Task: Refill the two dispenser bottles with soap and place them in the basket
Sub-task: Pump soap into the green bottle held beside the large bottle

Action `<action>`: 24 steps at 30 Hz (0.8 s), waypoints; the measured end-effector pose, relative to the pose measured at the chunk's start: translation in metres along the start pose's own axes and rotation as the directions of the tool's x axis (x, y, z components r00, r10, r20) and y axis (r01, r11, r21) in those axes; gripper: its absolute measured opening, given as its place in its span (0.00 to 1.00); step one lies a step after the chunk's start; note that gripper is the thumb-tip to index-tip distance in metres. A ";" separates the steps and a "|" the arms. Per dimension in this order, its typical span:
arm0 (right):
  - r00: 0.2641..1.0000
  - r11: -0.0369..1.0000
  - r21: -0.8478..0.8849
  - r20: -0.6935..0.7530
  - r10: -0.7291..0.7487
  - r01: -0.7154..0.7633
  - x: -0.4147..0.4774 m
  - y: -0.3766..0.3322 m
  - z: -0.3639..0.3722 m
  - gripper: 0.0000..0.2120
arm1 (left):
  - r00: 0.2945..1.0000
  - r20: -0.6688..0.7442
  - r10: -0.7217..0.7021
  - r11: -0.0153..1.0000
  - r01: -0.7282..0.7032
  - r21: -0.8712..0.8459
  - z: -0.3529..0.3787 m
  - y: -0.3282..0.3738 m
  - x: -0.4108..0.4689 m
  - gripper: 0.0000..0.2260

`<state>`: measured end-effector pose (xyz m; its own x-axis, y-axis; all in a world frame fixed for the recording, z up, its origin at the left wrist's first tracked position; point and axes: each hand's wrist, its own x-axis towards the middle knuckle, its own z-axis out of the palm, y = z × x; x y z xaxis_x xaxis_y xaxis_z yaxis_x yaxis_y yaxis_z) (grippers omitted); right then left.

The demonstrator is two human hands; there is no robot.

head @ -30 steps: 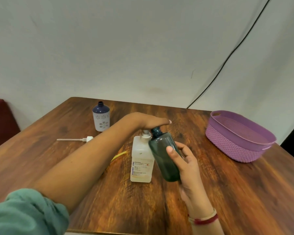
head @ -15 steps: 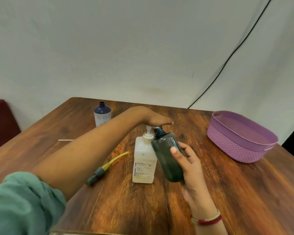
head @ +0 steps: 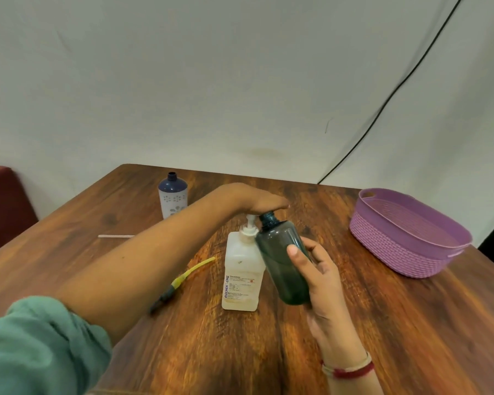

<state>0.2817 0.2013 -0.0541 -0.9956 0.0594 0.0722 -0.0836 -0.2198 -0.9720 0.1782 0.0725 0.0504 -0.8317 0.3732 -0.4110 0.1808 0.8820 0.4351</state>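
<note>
My right hand (head: 318, 276) grips a dark teal dispenser bottle (head: 283, 260), capless and tilted, its open neck right beside the nozzle of a white pump soap bottle (head: 241, 276) standing mid-table. My left hand (head: 257, 199) lies palm-down on that pump's head, and the pump stem shows raised below it. A second dispenser bottle (head: 172, 196), navy on top with a white flowered body, stands uncapped at the back left. The purple basket (head: 405, 252) sits at the right and looks empty.
A yellow-tubed pump cap (head: 180, 280) lies left of the soap bottle, under my forearm. A thin white pump tube (head: 116, 236) lies farther left. A black cable runs down the wall behind the wooden table (head: 382, 323).
The pump head rose from its pressed-down position and my left hand rose with it. The teal bottle stayed at the nozzle. My forearm shifted, uncovering the yellow pump cap.
</note>
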 end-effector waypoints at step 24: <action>1.000 0.999 -0.038 -0.015 -0.012 0.012 -0.008 -0.005 0.004 0.26 | 0.998 -0.019 0.066 0.998 -0.066 -0.009 0.001 -0.006 -0.008 0.21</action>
<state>0.2902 0.1977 -0.0490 -0.9937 0.0771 0.0807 -0.0936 -0.1822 -0.9788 0.1846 0.0649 0.0500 -0.8281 0.4249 -0.3657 0.2309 0.8529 0.4683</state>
